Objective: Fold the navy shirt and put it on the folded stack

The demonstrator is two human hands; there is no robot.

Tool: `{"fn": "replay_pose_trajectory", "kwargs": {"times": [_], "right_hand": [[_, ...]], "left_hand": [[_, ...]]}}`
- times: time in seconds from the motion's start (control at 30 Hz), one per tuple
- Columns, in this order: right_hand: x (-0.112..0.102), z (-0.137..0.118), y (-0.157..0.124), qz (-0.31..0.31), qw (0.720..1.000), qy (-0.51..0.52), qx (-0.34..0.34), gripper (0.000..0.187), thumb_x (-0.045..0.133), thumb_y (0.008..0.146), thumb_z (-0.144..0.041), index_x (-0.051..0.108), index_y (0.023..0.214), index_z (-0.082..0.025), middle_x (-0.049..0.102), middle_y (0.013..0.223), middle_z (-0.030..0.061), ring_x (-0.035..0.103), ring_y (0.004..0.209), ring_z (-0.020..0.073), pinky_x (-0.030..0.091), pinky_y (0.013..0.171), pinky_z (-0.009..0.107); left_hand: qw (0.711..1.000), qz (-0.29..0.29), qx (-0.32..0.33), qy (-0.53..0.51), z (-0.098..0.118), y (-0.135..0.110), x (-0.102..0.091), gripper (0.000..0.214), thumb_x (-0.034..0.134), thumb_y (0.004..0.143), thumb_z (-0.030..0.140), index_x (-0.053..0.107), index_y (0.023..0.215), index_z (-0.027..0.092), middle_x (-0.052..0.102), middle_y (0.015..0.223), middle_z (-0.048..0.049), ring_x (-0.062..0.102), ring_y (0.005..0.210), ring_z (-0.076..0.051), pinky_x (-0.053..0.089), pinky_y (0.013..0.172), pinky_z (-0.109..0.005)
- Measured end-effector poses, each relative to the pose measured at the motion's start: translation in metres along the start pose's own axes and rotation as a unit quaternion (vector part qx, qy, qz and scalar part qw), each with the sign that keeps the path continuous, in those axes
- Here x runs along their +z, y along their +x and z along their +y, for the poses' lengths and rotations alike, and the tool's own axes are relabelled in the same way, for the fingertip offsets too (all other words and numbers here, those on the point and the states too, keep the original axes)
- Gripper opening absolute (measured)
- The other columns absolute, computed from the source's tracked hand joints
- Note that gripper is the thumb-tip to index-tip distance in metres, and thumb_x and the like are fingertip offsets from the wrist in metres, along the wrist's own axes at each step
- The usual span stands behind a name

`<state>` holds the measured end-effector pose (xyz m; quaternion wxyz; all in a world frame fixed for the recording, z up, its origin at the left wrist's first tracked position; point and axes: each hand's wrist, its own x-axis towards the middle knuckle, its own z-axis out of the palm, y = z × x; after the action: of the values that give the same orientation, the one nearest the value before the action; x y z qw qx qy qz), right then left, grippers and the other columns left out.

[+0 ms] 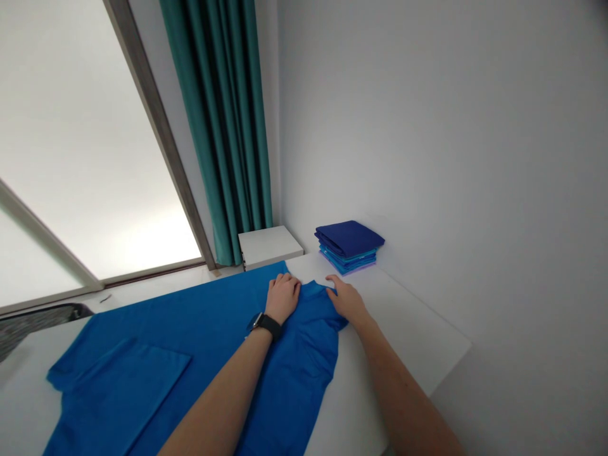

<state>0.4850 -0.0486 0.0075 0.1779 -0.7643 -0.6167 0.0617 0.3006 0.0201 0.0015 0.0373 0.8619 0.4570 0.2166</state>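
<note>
Garment (199,329): matt, creased cloth. Tabletop (418,323): smooth, low sheen. Curtain (232,126): matt fabric. Watch screen (254,321): glossy.

Teal curtain (230,126) (white cabinet (270,244) beside).

Your left hand (284,297) lies palm down, fingers (289,278) bent — your right hand (349,301) curves inward, fingertips (330,278) parted — both bare forearms (223,392) stretched forward.

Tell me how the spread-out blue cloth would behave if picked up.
The blue cloth would probably flop and droop, given its soft wrinkles near the right hand. Its thin-looking edges suggest it may be light for its spread.
</note>
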Motion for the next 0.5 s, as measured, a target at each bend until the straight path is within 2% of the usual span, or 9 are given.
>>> {"fn": "replay_pose_trajectory", "kwargs": {"times": [0.1,0.23,0.37,0.5], "right_hand": [[-0.001,0.002,-0.001,0.001,1.000,-0.005,0.024,0.032,0.047,0.093,-0.027,0.053,0.124,-0.026,0.070,0.092,0.0058,0.064,0.086,0.0218,0.037,0.070,0.028],[0.002,0.013,-0.001,0.028,0.998,0.060,0.000,0.024,0.044,0.091,-0.021,0.059,0.109,-0.023,0.069,0.094,0.0064,0.062,0.086,0.0206,0.038,0.074,0.029],[0.000,0.023,-0.001,0.042,0.993,0.105,-0.026,0.025,0.037,0.088,-0.013,0.060,0.096,-0.021,0.066,0.100,0.0070,0.060,0.093,0.0188,0.039,0.081,0.028],[-0.007,0.034,-0.005,0.031,0.989,0.137,-0.037,0.027,0.034,0.084,-0.012,0.059,0.090,-0.021,0.064,0.087,0.0033,0.059,0.082,0.0167,0.042,0.076,0.027]], "left_hand": [[1.000,0.001,0.008,-0.007,-0.001,0.000,-0.001,0.026,0.041,0.097,0.024,0.067,0.098,0.022,0.063,0.101,-0.0069,0.053,0.101,-0.023,0.039,0.086,-0.038],[0.998,-0.006,0.049,-0.033,0.001,0.005,-0.002,0.029,0.038,0.096,0.018,0.064,0.108,0.025,0.062,0.106,-0.0064,0.053,0.103,-0.022,0.040,0.088,-0.037],[0.990,-0.065,0.122,-0.010,0.006,0.016,-0.004,0.034,0.037,0.095,0.018,0.060,0.119,0.027,0.060,0.110,-0.0070,0.053,0.107,-0.022,0.041,0.090,-0.037],[0.976,-0.127,0.173,0.027,0.009,0.031,-0.007,0.036,0.038,0.095,0.019,0.057,0.125,0.028,0.059,0.111,-0.0077,0.053,0.106,-0.023,0.043,0.090,-0.037]]}}
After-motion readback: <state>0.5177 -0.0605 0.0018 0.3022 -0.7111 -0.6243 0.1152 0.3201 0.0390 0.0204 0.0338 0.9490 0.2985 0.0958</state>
